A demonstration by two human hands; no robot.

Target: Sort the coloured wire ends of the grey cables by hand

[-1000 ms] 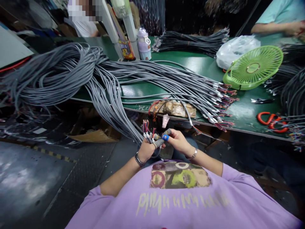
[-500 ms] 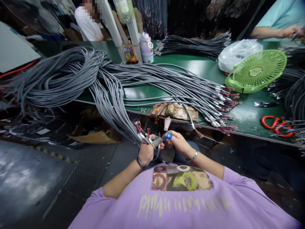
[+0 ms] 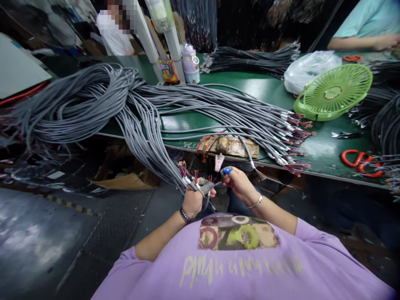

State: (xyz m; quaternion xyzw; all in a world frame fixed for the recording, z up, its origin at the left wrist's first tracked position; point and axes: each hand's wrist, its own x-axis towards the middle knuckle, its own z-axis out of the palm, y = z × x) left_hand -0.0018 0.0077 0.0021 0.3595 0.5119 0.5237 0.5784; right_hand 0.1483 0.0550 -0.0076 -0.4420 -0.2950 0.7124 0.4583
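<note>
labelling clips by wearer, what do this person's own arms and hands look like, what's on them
The sleeves are short and lilac. The left hand has a dark linked band at the wrist and a grey covering on at least one digit. The right hand has a slim silvery band at the wrist and a bright blue wrap on a digit.

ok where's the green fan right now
In the head view, the green fan is on the right side of the green table, in front of the white plastic bag and to the right of the fanned-out grey cables.
</note>
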